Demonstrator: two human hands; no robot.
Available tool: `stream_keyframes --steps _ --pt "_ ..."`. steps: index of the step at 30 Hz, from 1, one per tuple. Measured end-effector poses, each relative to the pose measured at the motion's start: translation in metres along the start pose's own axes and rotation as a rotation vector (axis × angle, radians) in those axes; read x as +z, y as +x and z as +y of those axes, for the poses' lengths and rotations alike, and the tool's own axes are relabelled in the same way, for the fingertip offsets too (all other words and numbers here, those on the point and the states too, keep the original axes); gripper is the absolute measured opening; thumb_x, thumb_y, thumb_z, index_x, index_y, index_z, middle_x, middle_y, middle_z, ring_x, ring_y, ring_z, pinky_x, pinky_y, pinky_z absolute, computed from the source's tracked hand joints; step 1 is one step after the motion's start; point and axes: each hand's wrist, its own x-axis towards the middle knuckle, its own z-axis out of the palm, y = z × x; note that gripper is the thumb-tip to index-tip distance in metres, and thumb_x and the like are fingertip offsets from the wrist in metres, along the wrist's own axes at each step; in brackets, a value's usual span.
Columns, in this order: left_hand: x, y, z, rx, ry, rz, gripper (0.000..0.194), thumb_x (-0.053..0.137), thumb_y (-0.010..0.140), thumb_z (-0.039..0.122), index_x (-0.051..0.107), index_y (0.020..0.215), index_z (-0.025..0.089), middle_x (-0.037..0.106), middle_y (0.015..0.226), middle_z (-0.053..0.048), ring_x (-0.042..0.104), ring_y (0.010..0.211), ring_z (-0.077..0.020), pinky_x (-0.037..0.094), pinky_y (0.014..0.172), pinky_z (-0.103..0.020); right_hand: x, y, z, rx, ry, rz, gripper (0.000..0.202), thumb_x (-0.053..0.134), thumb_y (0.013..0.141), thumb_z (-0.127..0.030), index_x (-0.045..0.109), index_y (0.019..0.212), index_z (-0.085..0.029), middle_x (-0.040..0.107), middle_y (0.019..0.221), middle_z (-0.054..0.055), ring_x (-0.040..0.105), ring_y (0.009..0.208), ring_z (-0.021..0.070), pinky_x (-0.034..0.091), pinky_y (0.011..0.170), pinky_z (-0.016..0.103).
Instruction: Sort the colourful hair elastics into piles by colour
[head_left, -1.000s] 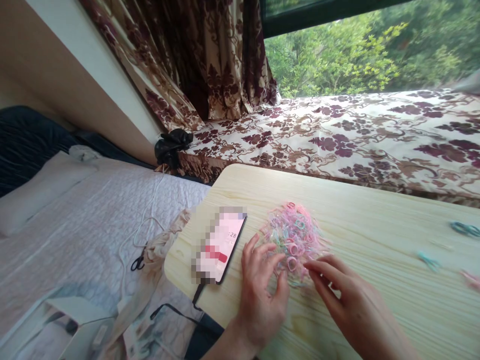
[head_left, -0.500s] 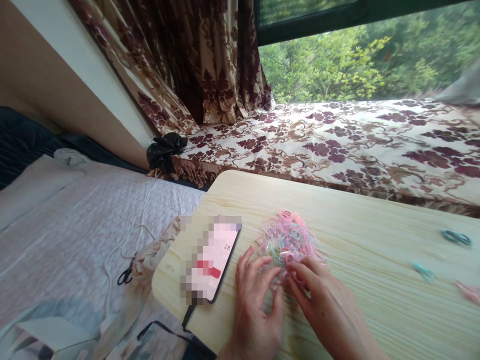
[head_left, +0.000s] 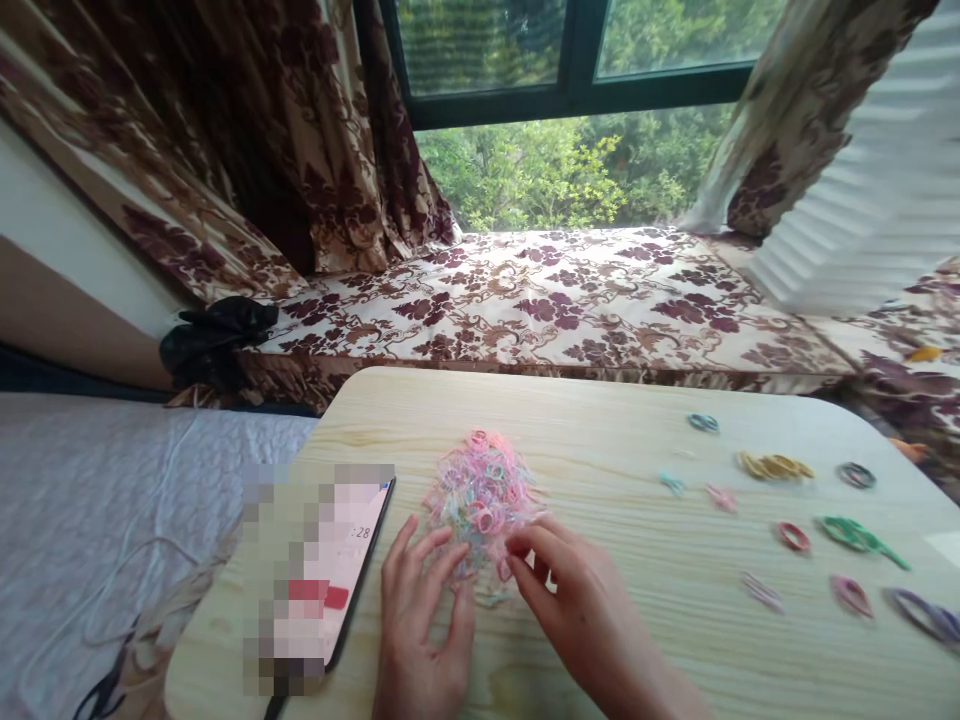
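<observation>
A tangled pile of small elastic bands [head_left: 491, 480], mostly pink with some mint and lilac, lies on the pale wooden table [head_left: 615, 620]. My left hand [head_left: 427, 600] rests at the pile's near left edge, fingers spread and holding nothing. On the near right edge, my right hand [head_left: 570, 590] has thumb and forefinger pinched on a pink elastic band [head_left: 502, 565], which hangs close to the other bands. The fingertips partly hide it.
Sorted bands lie on the right: blue [head_left: 703, 423], yellow [head_left: 772, 466], green [head_left: 859, 536], red [head_left: 793, 537] and purple [head_left: 926, 612] among several. A phone [head_left: 337, 570] with a cable lies left of my left hand. A patterned window seat [head_left: 525, 310] borders the table's far side.
The view has swung to the right, bringing the sorted bands into sight. My right hand has drawn slightly away from the left, and a pink band now shows at its fingertips.
</observation>
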Motion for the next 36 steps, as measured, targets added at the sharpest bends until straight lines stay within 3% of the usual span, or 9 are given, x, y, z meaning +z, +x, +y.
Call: stream_keyframes --steps 9,15,17,21,25,31,36 --pt "0.001 -0.001 -0.003 0.038 0.002 0.018 0.029 0.06 0.087 0.017 0.065 0.114 0.026 0.064 0.119 -0.006 0.046 0.134 -0.0278 0.046 0.107 -0.047 -0.042 -0.044 0.035 0.165 0.044 0.131 0.018 0.052 0.092 -0.028 0.064 0.078 -0.024 0.067 0.073 -0.001 0.06 0.057 0.0107 0.048 0.056 0.022" --pt "0.004 0.0 0.004 -0.052 -0.06 0.058 0.023 0.057 0.09 0.019 0.066 0.109 0.026 0.066 0.117 -0.005 0.047 0.133 -0.028 0.04 0.112 -0.051 -0.068 -0.077 0.06 0.349 0.11 0.272 0.022 0.058 0.087 -0.042 0.07 0.078 -0.026 0.069 0.066 -0.002 0.06 0.052 0.013 0.05 0.051 0.023" --pt "0.004 0.0 0.001 -0.012 -0.046 0.047 0.024 0.058 0.089 0.019 0.066 0.11 0.026 0.066 0.117 -0.005 0.047 0.133 -0.0273 0.04 0.112 -0.048 -0.076 -0.086 0.068 0.429 0.15 0.315 0.022 0.061 0.083 -0.045 0.071 0.078 -0.026 0.071 0.068 -0.001 0.062 0.054 0.0139 0.051 0.052 0.023" --pt "0.003 -0.003 -0.01 0.081 0.014 0.005 0.029 0.061 0.087 0.017 0.065 0.114 0.026 0.065 0.119 -0.005 0.045 0.134 -0.027 0.04 0.112 -0.046 -0.087 -0.099 0.077 0.514 0.194 0.273 0.021 0.065 0.079 -0.045 0.074 0.078 -0.027 0.074 0.07 -0.002 0.068 0.061 0.0156 0.053 0.056 0.021" --pt "0.004 -0.005 -0.018 0.104 0.032 0.009 0.03 0.062 0.086 0.019 0.065 0.115 0.028 0.066 0.119 -0.003 0.046 0.135 -0.0274 0.038 0.113 -0.046 -0.092 -0.111 0.079 0.583 0.178 0.393 0.021 0.066 0.077 -0.046 0.074 0.076 -0.027 0.075 0.072 -0.002 0.068 0.064 0.0162 0.053 0.058 0.021" --pt "0.005 -0.006 -0.019 0.103 0.052 0.013 0.028 0.061 0.086 0.022 0.066 0.113 0.028 0.066 0.119 -0.003 0.046 0.135 -0.0272 0.037 0.114 -0.045 -0.107 -0.14 0.095 0.611 0.037 0.344 0.026 0.066 0.077 -0.053 0.075 0.083 -0.029 0.074 0.069 -0.002 0.066 0.056 0.0157 0.053 0.053 0.023" --pt "0.003 -0.005 -0.017 0.107 0.056 -0.002 0.027 0.061 0.087 0.021 0.065 0.114 0.027 0.066 0.119 -0.003 0.045 0.136 -0.0268 0.035 0.115 -0.044 -0.111 -0.153 0.097 0.517 -0.131 0.397 0.026 0.06 0.083 -0.051 0.074 0.088 -0.03 0.072 0.077 -0.002 0.063 0.055 0.0135 0.052 0.052 0.023"
